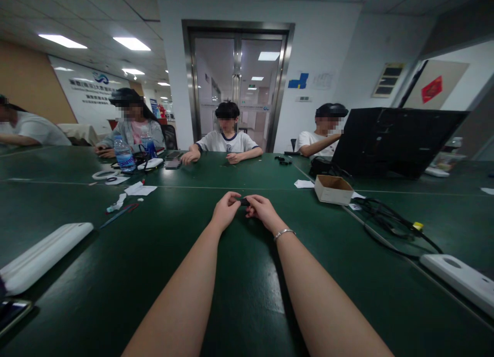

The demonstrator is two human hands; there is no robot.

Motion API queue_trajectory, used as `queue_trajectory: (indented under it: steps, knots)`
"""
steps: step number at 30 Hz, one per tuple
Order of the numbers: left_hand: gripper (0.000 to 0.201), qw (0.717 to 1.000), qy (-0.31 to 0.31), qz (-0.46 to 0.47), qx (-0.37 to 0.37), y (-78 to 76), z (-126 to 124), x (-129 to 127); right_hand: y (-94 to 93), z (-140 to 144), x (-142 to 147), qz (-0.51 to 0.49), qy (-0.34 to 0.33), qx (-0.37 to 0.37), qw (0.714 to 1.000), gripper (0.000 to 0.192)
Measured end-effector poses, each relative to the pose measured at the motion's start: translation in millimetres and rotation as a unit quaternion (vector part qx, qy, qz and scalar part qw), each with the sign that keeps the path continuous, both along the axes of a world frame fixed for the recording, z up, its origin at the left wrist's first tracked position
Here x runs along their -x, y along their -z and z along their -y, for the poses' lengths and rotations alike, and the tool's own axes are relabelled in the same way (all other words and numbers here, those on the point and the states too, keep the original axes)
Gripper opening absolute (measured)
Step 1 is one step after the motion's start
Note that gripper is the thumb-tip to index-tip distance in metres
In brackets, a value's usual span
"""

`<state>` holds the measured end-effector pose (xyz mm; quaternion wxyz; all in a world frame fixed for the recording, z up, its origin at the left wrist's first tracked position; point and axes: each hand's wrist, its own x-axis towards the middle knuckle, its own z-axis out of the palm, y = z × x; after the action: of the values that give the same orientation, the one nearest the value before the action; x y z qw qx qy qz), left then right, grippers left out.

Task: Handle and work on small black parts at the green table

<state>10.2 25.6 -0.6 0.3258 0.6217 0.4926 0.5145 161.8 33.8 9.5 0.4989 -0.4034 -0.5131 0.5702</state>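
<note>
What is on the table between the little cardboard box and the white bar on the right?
In the head view, a tangle of black cables lies between the cardboard box and the white bar.

Indoor scene, moderately dim, lit by ceiling panel lights overhead at upper left; the dark green tabletop shows a soft glare patch between the forearms. Strong wide-angle bending at the edges, faces pixelated. Slightly soft focus overall, shadows faint and diffuse.
</note>
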Motion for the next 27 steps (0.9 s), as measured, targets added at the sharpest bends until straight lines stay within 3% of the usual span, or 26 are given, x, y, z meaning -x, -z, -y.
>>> queue_trajectory:
  steps: [27]
  knots:
    - [0.021,1.000,0.004,-0.009,-0.002,7.1,-5.9,1.3,1.3,-0.1,-2.6,-0.025,0.000,0.017,1.000,0.008]
